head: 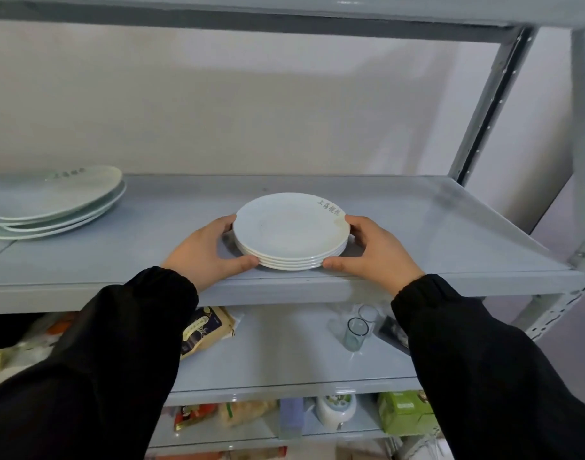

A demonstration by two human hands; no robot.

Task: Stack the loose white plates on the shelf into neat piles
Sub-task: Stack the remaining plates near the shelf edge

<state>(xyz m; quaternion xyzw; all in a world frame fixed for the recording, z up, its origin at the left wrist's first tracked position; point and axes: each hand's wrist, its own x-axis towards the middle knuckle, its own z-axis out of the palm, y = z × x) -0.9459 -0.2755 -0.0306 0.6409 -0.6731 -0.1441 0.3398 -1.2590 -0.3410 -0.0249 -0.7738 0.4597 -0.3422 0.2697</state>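
A neat pile of several small white plates (291, 232) rests near the front middle of the grey metal shelf (450, 234); the top plate carries grey lettering on its far right rim. My left hand (206, 252) cups the pile's left edge, thumb at the front and fingers behind. My right hand (372, 250) grips the right edge the same way. At the far left of the shelf lies a looser pile of larger pale plates (53, 202), their rims offset from one another.
An upright shelf post (493, 104) stands at the back right and another board runs overhead. The lower shelf holds a printed bag (204, 330) and a glass (356, 333). Packets and a green box (405, 413) sit below that.
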